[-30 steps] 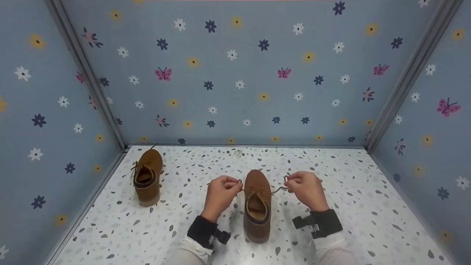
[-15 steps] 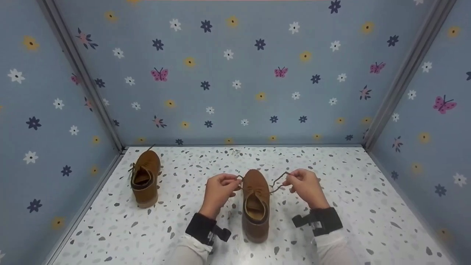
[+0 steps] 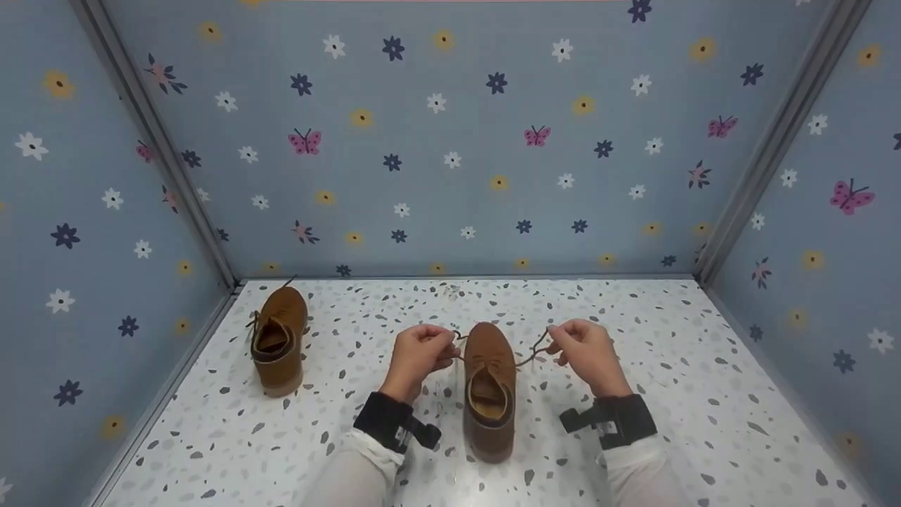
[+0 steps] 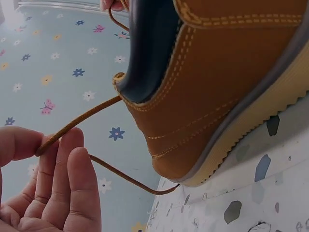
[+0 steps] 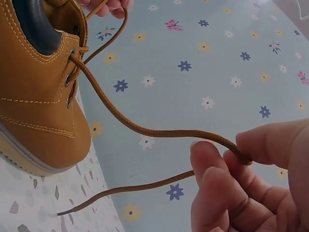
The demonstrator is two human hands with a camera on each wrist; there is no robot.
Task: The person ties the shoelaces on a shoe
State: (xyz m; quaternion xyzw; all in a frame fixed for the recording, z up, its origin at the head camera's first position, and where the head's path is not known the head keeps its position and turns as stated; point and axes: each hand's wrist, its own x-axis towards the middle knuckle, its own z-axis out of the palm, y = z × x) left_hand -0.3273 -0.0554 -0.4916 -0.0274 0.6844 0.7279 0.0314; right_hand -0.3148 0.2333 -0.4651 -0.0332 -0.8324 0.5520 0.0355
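Note:
A tan-brown lace-up shoe (image 3: 490, 429) stands between my hands in the head view, toe pointing away. My left hand (image 3: 420, 354) pinches one lace (image 4: 82, 117) between thumb and index finger, left of the toe. In the left wrist view that lace runs from the top eyelet to the fingertips, and its loose end slopes down beside the toe. On the other side, my right hand (image 3: 586, 352) pinches the second lace (image 5: 159, 132) at its bend. The tipped end of this lace (image 5: 67, 211) hangs out past the fingers, in the right wrist view.
A matching brown shoe (image 3: 281, 366) stands at the back left, laces loose. The speckled white tabletop (image 3: 352, 331) is bounded by blue flowered panels (image 3: 450, 141) at the back and both sides. A black strap (image 3: 623, 421) is on each wrist.
Both hands have risen slightly away from me, still pinching the laces. The right lace now stretches up to the fingertips, where earlier it was bunched at the hand. Neither shoe has moved on the table.

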